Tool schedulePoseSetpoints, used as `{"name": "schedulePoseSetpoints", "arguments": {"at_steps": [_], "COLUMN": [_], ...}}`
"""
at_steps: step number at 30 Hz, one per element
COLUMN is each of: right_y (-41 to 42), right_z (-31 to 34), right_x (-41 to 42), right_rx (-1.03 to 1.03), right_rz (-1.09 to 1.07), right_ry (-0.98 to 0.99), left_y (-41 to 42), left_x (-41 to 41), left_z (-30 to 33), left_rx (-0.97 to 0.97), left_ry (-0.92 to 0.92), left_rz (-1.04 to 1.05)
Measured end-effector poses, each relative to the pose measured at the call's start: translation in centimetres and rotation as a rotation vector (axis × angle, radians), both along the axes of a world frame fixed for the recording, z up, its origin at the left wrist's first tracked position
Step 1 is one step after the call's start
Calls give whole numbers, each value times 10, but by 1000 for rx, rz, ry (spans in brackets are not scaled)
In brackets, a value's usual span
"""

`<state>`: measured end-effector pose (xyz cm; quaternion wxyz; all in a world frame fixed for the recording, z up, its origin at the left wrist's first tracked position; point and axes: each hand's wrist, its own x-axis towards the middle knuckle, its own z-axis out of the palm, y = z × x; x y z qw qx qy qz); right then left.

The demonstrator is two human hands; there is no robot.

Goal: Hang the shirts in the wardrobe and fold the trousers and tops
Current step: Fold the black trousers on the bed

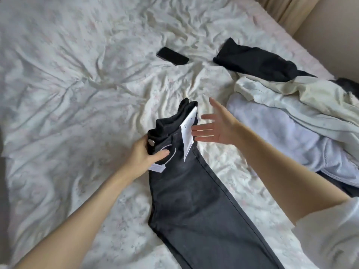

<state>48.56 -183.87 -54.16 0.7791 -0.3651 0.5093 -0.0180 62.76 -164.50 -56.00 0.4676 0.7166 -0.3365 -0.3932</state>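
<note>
The left hand [144, 152] grips the waistband of the dark grey trousers [194, 200], thumb laid over the front by the pocket and fingers curled behind the cloth beside the metal button [151, 142]; the right hand [215, 126] is held flat and spread, fingers straight, its fingertips at or just off the white paper tag [188, 133] that hangs from the waistband, and whether they press it I cannot tell; the trousers lie lengthwise on the bed [77, 94], waist lifted a little at the middle of the view, legs running down towards the lower edge; a second small white label [157, 168] shows under the left wrist.

To the left and above the trousers the crumpled pale floral sheet lies bare over a wide stretch; to the right the room is tighter, with a heap of light clothes [291, 117], cream over pale lilac, just beside the right forearm; beyond that heap a black garment [258, 63] lies roughly folded near the bed's right edge; a black phone [172, 55] rests face up on the sheet, well apart from the hands.

A beige wall [334, 35] and a strip of curtain [285, 10] close the upper right corner.
</note>
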Motion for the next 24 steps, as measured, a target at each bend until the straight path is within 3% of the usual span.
{"name": "schedulePoseSetpoints", "arguments": {"at_steps": [4, 8, 13, 17, 20, 22, 24], "right_y": [14, 63, 130, 166, 182, 189, 193], "right_z": [10, 9, -22, -62, -91, -98, -99], "right_x": [-41, -101, -175, -202, -205, -200, -192], "right_rx": [-16, -58, -332, -507, -661, -855, -1116], "right_rz": [104, 96, 106, 181, 504, 683, 640], "right_ry": [56, 97, 249, 430, 720, 910, 886], "left_y": [27, 58, 99, 118, 125, 122, 110], "left_x": [-31, -80, -144, -164, -169, -169, -170], "left_z": [12, -5, -41, -67, -76, -69, -66], "left_rx": [-30, -56, -41, 113, 337, 322, 153], "left_ry": [-67, -255, -396, -488, -527, -493, -632], "left_rz": [-301, -536, -766, -905, -1085, -885, -571]}}
